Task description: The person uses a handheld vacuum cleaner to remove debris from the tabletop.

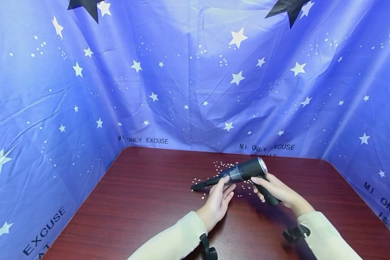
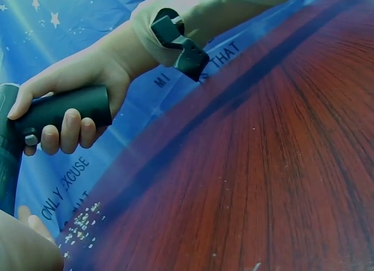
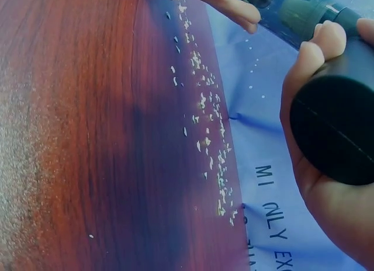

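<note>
A black handheld vacuum [image 1: 248,169] with a clear dust cup [image 1: 235,174] slants over the table, its long narrow nozzle [image 1: 203,185] pointing left and down. The nozzle tip is at or just above the tabletop; I cannot tell if it touches. My right hand [image 1: 281,189] grips the handle [image 2: 70,107], fingers wrapped round it. My left hand [image 1: 216,200] holds the front of the vacuum near the dust cup, thumb on its near side, other fingers extended below. Small white bits [image 3: 204,101] lie scattered on the table under and behind the vacuum.
The dark red wood-grain table [image 1: 133,202] has blue star-printed cloth [image 1: 188,90] standing along its back and sides. Black straps [image 1: 295,234] with small devices sit on both wrists over pale sleeves [image 1: 172,236].
</note>
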Demonstrator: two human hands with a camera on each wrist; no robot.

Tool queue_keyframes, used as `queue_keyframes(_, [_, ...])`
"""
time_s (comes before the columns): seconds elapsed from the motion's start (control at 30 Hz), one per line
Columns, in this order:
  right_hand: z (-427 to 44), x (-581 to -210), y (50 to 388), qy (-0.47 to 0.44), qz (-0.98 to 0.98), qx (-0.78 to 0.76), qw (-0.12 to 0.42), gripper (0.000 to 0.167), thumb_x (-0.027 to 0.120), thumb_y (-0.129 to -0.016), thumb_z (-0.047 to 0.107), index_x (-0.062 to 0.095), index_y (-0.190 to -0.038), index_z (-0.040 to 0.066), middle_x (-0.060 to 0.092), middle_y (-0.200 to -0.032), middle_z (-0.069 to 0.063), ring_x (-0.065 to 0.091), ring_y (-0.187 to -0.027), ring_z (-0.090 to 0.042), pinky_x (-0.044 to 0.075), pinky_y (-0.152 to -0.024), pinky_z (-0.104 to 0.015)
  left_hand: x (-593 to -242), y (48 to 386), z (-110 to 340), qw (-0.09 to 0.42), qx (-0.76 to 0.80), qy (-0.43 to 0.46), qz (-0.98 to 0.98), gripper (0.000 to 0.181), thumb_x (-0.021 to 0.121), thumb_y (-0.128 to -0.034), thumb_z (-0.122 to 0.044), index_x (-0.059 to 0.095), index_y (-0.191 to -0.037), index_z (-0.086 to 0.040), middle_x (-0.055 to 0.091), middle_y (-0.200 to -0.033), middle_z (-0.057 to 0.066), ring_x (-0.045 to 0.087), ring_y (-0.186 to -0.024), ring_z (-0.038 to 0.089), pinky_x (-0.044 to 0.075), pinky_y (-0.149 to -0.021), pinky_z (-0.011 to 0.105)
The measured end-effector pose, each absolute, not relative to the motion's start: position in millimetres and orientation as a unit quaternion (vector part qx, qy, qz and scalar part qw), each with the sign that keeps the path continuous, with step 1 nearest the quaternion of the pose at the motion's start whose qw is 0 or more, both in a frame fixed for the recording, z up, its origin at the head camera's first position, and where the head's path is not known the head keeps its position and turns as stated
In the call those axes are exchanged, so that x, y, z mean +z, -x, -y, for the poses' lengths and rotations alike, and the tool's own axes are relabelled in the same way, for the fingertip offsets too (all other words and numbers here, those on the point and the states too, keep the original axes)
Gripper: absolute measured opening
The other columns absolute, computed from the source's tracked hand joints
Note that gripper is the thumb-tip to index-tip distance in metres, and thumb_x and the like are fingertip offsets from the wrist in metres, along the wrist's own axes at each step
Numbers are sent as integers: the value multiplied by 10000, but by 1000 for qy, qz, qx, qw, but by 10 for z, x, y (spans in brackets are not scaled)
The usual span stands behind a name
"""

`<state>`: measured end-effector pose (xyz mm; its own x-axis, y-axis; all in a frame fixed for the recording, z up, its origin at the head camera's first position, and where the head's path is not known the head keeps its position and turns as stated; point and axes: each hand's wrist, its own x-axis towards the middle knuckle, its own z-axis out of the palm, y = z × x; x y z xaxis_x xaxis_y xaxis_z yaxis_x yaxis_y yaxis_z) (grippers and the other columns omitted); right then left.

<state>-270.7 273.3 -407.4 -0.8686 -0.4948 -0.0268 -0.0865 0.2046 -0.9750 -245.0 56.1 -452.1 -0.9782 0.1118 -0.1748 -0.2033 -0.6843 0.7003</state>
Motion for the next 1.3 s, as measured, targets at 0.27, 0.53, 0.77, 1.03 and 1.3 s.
queue_keyframes(0.27, [-2720,-4091,2692,187,-761,-597,176,254,501,-1058,253,543,-1013,7,586,-795,-135,582,-567,-147,533,-540,-314,-4556,2445,-569,84,914,61,-391,390,698,-899,-294,597,-1173,-35,688,-1087,76,628,-1162,264,382,-1096,453])
queue_keyframes(0.53, [-2710,-4094,2692,174,-771,-599,130,288,523,-1051,255,508,-1125,-23,584,-824,-172,587,-580,-161,543,-549,-341,-4499,2560,-643,71,919,59,-384,329,692,-909,-265,649,-1139,-35,699,-1068,69,663,-1081,224,377,-1102,468])
queue_keyframes(0.77, [-2695,-4112,2708,139,-780,-602,98,325,560,-1036,275,503,-1151,-24,588,-847,-229,590,-576,-174,549,-549,-354,-4498,2704,-683,77,910,51,-404,336,692,-920,-271,645,-1152,-33,709,-1112,99,671,-1093,233,393,-1097,465])
queue_keyframes(1.03, [-2667,-4143,2733,129,-779,-605,101,354,556,-1038,287,494,-1148,-43,597,-850,-231,588,-580,-169,549,-551,-343,-4524,2737,-672,79,911,53,-401,325,683,-928,-259,647,-1150,-24,708,-1125,118,673,-1091,238,389,-1100,471])
queue_keyframes(1.3, [-2624,-4164,2755,133,-774,-609,116,410,551,-1039,289,464,-1171,-90,593,-833,-209,592,-582,-167,554,-554,-342,-4534,2677,-625,71,913,63,-398,405,680,-925,-276,600,-1209,0,696,-1154,121,653,-1143,261,377,-1107,475])
